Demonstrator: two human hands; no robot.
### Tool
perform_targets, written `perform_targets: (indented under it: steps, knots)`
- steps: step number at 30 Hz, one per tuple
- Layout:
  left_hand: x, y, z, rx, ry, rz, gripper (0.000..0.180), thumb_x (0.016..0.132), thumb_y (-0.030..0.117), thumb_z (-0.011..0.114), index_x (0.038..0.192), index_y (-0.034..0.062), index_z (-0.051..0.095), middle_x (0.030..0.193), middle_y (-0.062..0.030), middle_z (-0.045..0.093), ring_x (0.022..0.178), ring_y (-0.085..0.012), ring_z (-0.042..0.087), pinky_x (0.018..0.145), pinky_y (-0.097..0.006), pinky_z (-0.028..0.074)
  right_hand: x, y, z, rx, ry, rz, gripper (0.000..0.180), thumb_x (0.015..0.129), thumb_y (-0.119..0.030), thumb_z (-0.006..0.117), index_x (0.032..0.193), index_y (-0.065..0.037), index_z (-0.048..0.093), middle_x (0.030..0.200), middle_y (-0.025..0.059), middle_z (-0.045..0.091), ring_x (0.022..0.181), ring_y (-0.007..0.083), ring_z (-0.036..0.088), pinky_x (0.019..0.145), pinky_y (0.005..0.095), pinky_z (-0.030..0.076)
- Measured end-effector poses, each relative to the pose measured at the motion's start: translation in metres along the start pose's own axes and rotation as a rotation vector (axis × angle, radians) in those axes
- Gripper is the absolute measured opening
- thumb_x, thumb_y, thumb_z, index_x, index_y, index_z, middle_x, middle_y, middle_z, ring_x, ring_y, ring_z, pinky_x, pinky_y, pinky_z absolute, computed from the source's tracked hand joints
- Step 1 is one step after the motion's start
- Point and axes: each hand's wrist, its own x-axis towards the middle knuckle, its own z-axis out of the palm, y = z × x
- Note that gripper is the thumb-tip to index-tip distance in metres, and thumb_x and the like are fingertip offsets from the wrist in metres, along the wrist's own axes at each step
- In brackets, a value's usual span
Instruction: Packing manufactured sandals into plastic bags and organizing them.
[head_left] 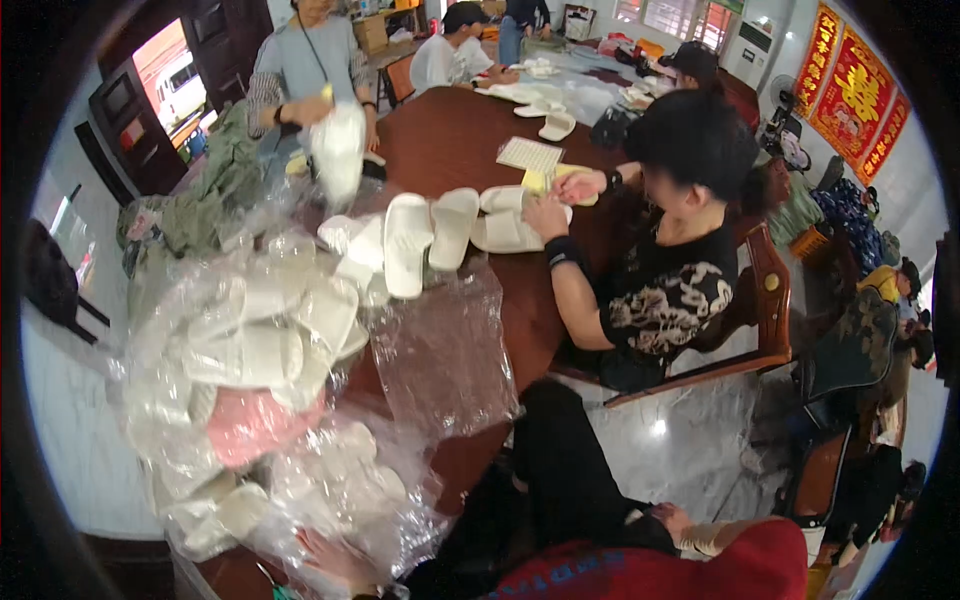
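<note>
My left hand [338,558] lies at the lower edge against clear plastic bags [400,500] of white slide slippers, its fingers stretched out and nothing visibly held. My right hand [672,518] is low by my leg; its fingers are small and partly hidden, so their state cannot be told. Beyond the left hand is a large heap of white slippers [245,355] in clear plastic, with a pink patch [255,425] among it. A flat clear plastic bag [440,350] lies on the brown table [535,330]. Loose white slippers [408,245] lie past it.
On the right, a seated co-worker [660,250] handles a slipper beside a pair of white slippers [505,220] and a printed sheet [530,155]. Across the table a standing person [310,90] holds a bagged white bundle [338,150]. A wooden chair [765,300] stands at right.
</note>
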Motion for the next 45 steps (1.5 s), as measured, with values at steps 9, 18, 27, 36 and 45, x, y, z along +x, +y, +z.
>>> perform_targets:
  steps: [9,18,27,36,45]
  knots:
    - [0.017,0.010,0.004,-0.777,-0.114,-0.160,0.058,0.092,0.039,0.036,0.144,0.0164,0.022,0.152,0.0002,0.014,0.140,-0.0204,0.010,0.107,-0.058,0.007,0.003,0.013,0.001,0.077,-0.093,0.000,0.035,0.070,-0.019,0.057,0.102,-0.005,0.061,0.097,0.0157,0.061,0.091,0.0342,0.057,0.083,0.0410,0.046]
    - [0.017,0.021,-0.008,-0.203,-0.238,-0.236,0.065,0.090,0.038,0.042,0.146,0.0193,0.014,0.151,0.0009,0.018,0.140,-0.0199,0.013,0.105,-0.061,0.010,-0.006,0.042,0.033,0.007,-0.117,-0.023,0.034,0.064,-0.019,0.062,0.095,-0.004,0.062,0.098,0.0159,0.061,0.094,0.0354,0.058,0.085,0.0400,0.046]
    - [0.009,0.014,-0.019,-0.334,-0.225,-0.180,0.064,0.092,0.041,0.039,0.146,0.0178,0.013,0.150,-0.0040,0.018,0.139,-0.0253,0.012,0.104,-0.064,0.007,-0.002,0.023,0.007,0.082,-0.110,0.082,0.036,0.066,-0.027,0.064,0.093,-0.003,0.058,0.089,0.0203,0.061,0.088,0.0400,0.058,0.074,0.0446,0.048]
    - [0.017,0.021,-0.010,-0.302,-0.133,-0.194,0.064,0.093,0.048,0.035,0.145,0.0142,0.018,0.148,-0.0076,0.024,0.138,-0.0255,0.019,0.102,-0.065,0.011,0.003,0.058,0.039,0.138,-0.047,0.276,0.028,0.069,-0.025,0.066,0.089,-0.006,0.062,0.086,0.0216,0.063,0.088,0.0422,0.058,0.074,0.0445,0.047]
    - [0.017,0.001,0.007,-0.845,-0.052,-0.371,0.060,0.094,0.043,0.035,0.144,0.0121,0.020,0.149,-0.0052,0.023,0.139,-0.0234,0.015,0.105,-0.061,-0.005,0.199,-0.009,-0.070,0.156,0.279,-0.057,0.017,0.081,-0.016,0.053,0.092,-0.005,0.060,0.075,0.0188,0.060,0.071,0.0391,0.057,0.058,0.0428,0.045]
